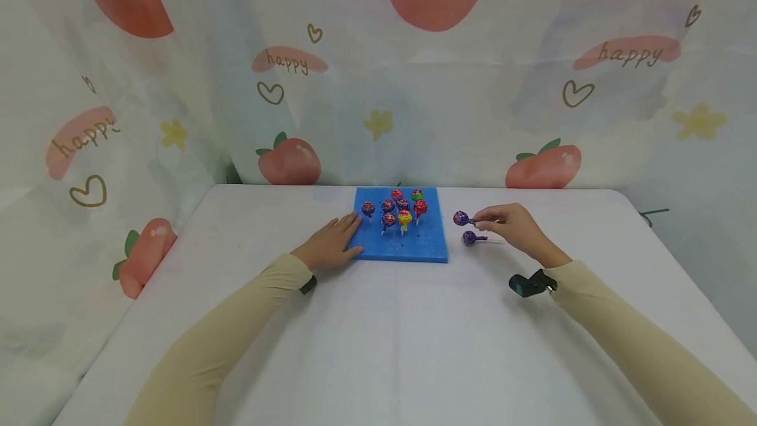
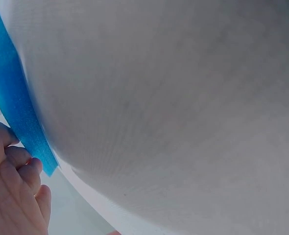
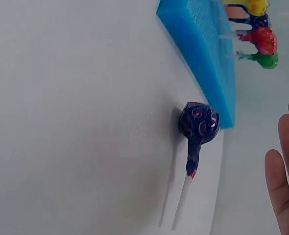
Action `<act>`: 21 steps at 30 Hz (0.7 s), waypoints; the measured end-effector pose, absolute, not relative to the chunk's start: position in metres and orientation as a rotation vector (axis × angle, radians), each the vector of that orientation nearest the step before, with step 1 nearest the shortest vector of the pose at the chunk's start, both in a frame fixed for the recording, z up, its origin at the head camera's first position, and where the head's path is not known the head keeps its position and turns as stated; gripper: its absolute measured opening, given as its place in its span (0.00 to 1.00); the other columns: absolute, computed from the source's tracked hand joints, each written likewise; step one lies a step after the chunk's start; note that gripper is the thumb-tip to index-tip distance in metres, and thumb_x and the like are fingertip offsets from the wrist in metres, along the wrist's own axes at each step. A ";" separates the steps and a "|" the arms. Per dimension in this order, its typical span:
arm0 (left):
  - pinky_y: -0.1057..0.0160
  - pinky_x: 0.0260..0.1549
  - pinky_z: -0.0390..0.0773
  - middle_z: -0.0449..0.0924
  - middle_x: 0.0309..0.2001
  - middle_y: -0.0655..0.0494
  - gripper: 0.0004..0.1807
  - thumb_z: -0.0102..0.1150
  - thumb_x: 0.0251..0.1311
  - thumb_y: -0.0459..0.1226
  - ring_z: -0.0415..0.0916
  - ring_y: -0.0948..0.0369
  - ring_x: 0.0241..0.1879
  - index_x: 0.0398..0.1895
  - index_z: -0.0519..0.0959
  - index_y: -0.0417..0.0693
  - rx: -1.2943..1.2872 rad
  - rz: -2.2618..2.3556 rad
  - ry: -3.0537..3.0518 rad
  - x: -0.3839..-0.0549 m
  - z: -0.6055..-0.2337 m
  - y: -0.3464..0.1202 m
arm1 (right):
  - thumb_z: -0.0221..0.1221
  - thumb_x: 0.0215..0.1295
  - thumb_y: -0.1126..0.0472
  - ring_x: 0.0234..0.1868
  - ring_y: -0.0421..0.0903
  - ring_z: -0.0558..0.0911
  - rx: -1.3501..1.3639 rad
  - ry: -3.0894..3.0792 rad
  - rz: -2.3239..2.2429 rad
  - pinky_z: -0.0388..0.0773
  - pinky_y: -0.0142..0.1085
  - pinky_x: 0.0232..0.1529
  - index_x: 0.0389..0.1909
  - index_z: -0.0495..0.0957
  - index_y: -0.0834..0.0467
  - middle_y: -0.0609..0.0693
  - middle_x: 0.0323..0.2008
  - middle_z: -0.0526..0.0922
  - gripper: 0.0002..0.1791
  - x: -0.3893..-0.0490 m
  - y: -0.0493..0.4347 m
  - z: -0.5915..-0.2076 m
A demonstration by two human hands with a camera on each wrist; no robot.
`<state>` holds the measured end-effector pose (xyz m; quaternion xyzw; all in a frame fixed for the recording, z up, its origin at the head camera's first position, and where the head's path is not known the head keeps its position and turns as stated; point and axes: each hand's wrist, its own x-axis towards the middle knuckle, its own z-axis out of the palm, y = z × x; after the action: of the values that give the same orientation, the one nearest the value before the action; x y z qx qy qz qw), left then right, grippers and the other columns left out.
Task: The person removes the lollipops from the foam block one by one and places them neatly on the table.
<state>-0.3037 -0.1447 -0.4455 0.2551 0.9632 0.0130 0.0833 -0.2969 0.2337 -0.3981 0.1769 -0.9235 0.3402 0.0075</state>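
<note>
My left hand (image 1: 332, 242) rests along the left edge of a blue foam board (image 1: 434, 242), its fingers extended against the side. In the left wrist view those fingers (image 2: 18, 169) touch the board's edge. Several wrapped lollipops stand upright in the board, among them a yellow one (image 1: 405, 217) in front and a green one (image 1: 417, 194) at the back. To the right of the board, my right hand (image 1: 513, 225) pinches a purple lollipop (image 1: 460, 218) by its stick, candy end pointing left. A second purple lollipop (image 3: 199, 122) lies on the table just below that hand.
The white table (image 1: 396, 347) carries the board near its back edge. Behind it hangs a pale curtain (image 1: 449, 97) printed with fruit and hearts. A dark wrist camera (image 1: 531, 283) sits under the right sleeve.
</note>
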 end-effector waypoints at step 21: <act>0.52 0.73 0.46 0.41 0.76 0.45 0.41 0.37 0.68 0.57 0.41 0.51 0.75 0.74 0.45 0.41 0.778 0.040 2.879 -0.307 -0.448 -0.146 | 0.59 0.63 0.65 0.44 0.56 0.80 0.459 -2.948 1.016 0.78 0.44 0.45 0.45 0.81 0.66 0.64 0.43 0.83 0.12 -0.322 0.254 -0.416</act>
<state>-0.3067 -0.1463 -0.4481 0.2599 0.9623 0.0133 0.0793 -0.3224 0.2536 -0.4160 0.1457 -0.9353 0.3225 -0.0051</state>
